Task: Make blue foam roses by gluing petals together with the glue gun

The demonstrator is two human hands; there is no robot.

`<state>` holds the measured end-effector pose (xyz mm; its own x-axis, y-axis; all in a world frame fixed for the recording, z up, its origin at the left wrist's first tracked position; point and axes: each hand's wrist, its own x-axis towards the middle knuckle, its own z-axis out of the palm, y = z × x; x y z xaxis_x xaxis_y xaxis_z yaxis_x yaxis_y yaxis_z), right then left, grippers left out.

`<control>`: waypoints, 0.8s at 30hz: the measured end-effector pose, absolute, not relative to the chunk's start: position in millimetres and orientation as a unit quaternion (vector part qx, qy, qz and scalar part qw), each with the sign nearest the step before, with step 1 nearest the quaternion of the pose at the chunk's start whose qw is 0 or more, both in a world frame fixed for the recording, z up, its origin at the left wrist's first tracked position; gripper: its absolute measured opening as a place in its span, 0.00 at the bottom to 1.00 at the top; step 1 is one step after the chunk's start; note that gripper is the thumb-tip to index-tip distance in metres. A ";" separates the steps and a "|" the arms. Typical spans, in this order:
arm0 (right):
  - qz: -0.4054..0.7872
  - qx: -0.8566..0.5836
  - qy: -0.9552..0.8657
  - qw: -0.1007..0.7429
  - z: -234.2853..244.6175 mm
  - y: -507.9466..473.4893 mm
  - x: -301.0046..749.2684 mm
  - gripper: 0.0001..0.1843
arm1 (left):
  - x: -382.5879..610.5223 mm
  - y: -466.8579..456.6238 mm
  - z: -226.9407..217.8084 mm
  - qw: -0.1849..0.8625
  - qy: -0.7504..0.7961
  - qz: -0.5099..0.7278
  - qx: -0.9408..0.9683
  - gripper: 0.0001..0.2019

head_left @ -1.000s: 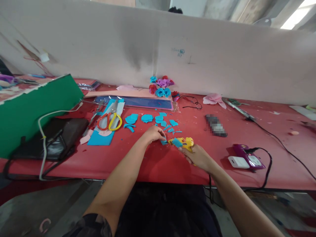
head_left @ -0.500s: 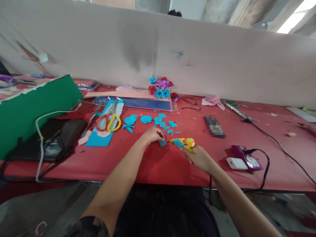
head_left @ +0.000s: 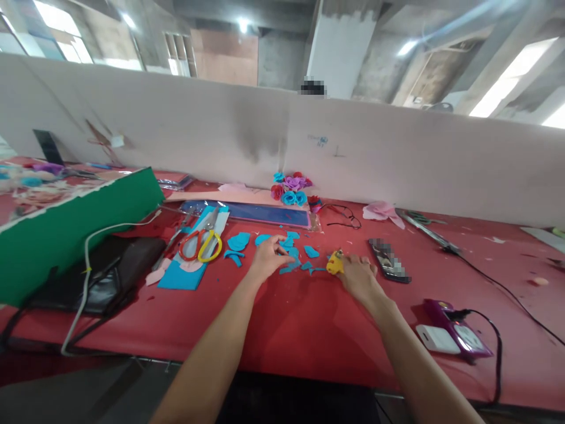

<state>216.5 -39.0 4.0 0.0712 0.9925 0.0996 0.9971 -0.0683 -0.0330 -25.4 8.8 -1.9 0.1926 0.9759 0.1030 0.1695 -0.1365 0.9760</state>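
Note:
My right hand [head_left: 361, 278] is closed around a yellow hot glue gun [head_left: 334, 263], low over the red table; the fingers hide much of the gun. Facing it from the left, my left hand [head_left: 268, 259] has curled fingers, with thumb and forefinger close to a small blue paper piece [head_left: 286, 260]. Its hold on the piece is partly hidden among similar scraps. Cut blue petals [head_left: 238, 241] lie left of this hand, and another blue petal [head_left: 311, 252] lies between the hands. Behind stands a bunch of paper flowers [head_left: 293, 188] in blue, purple and red.
Scissors [head_left: 200, 246] with red and yellow handles rest on blue paper [head_left: 183, 278]. A black bag [head_left: 101, 274] and a green board [head_left: 83, 235] stand left. At right are a phone [head_left: 388, 260], a purple power socket [head_left: 472, 338] and a cabled metal tool [head_left: 428, 231]. Eyeglasses [head_left: 346, 218] lie behind.
My right hand has moved forward with the glue gun, which has turned so its nozzle no longer faces my left hand. My left hand has shifted over the blue scraps. The view has tilted up.

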 end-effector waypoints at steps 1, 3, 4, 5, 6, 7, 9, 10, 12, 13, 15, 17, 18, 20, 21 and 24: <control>-0.034 -0.714 -0.695 0.076 10.0 -40.0 208.1 0.18 | -26.4 9.5 -2.2 0.447 0.465 0.439 0.625 0.29; -0.007 -0.662 -0.729 0.176 23.2 -41.6 186.4 0.18 | -27.1 9.0 -2.0 0.436 0.457 0.440 0.638 0.31; 0.022 -0.630 -0.749 0.206 29.1 -41.3 174.5 0.16 | -27.0 8.0 -1.5 0.438 0.447 0.438 0.645 0.32; 0.047 -0.606 -0.762 0.224 33.9 -40.2 162.9 0.15 | -26.6 6.8 -1.0 0.438 0.436 0.436 0.654 0.32; 0.066 -0.596 -0.767 0.230 37.3 -38.2 152.3 0.14 | -26.0 5.7 -0.7 0.436 0.427 0.433 0.663 0.31; 0.082 -0.588 -0.771 0.230 39.2 -35.5 143.5 0.13 | -25.5 4.8 -0.6 0.429 0.422 0.432 0.672 0.31; 0.103 -0.589 -0.770 0.221 38.8 -29.3 132.4 0.11 | -24.8 4.0 -1.5 0.408 0.423 0.429 0.686 0.29; 0.111 -0.589 -0.769 0.221 36.9 -26.2 130.3 0.10 | -24.8 4.2 -2.3 0.399 0.427 0.426 0.691 0.28; 0.127 -0.588 -0.760 0.246 30.9 -20.2 132.4 0.09 | -25.1 5.1 -3.6 0.392 0.431 0.422 0.694 0.28; 0.137 -0.588 -0.748 0.276 27.4 -17.5 135.8 0.09 | -25.1 5.6 -3.7 0.387 0.434 0.426 0.693 0.29; 0.162 -0.596 -0.698 0.362 19.9 -12.9 145.0 0.10 | -24.2 5.9 -2.6 0.370 0.439 0.450 0.683 0.25; 0.217 -0.607 -0.614 0.456 13.3 -10.1 154.0 0.12 | -21.8 4.7 0.1 0.366 0.439 0.489 0.659 0.15; 0.257 -0.604 -0.569 0.496 10.6 -9.6 157.4 0.13 | -20.1 3.6 1.6 0.375 0.436 0.505 0.644 0.11; 0.341 -0.577 -0.490 0.558 7.1 -10.2 160.9 0.15 | -16.2 0.8 4.1 0.410 0.432 0.518 0.614 0.11; 0.376 -0.556 -0.460 0.581 6.2 -11.0 161.0 0.15 | -14.4 -0.5 4.7 0.433 0.429 0.518 0.600 0.12; 0.444 -0.503 -0.385 0.634 6.2 -13.8 156.1 0.14 | -10.4 -3.4 4.3 0.497 0.417 0.513 0.562 0.11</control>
